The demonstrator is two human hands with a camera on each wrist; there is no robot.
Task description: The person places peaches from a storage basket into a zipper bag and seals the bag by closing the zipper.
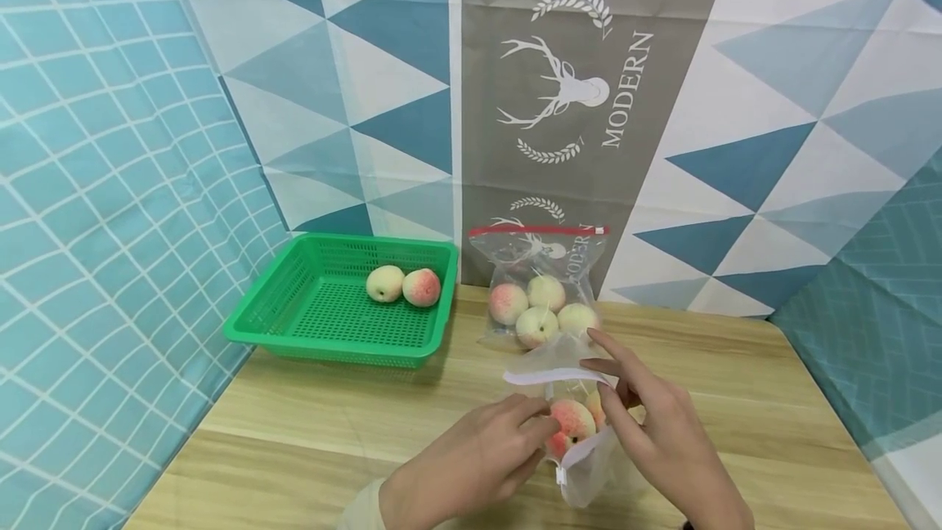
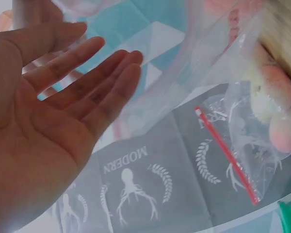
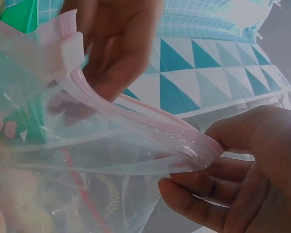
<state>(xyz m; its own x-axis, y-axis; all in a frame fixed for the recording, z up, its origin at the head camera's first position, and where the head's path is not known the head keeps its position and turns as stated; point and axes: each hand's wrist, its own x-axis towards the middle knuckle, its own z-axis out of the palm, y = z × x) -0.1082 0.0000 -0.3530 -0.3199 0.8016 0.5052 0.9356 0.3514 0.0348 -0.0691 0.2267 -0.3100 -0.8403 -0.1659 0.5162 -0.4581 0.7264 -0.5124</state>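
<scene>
A clear zip bag with a pale pink zip [image 1: 540, 375] stands with its mouth open at the front of the table. Red-and-yellow peaches [image 1: 572, 422] sit inside it; how many is hidden. My right hand [image 1: 666, 424] pinches the bag's rim between thumb and fingers, as the right wrist view also shows at the zip edge [image 3: 203, 150]. My left hand [image 1: 489, 452] is at the opposite side of the mouth, fingertips beside a peach. The left wrist view shows this left hand [image 2: 63, 107] with an empty palm and loosely extended fingers.
Behind stands another clear bag with a red zip [image 1: 537, 231], holding several peaches [image 1: 537, 325]. To the left, a green plastic basket [image 1: 250, 325] holds two peaches [image 1: 403, 286]. Wooden tabletop [image 1: 294, 448] lies beneath; patterned cloth [image 1: 397, 64] hangs behind and at the sides.
</scene>
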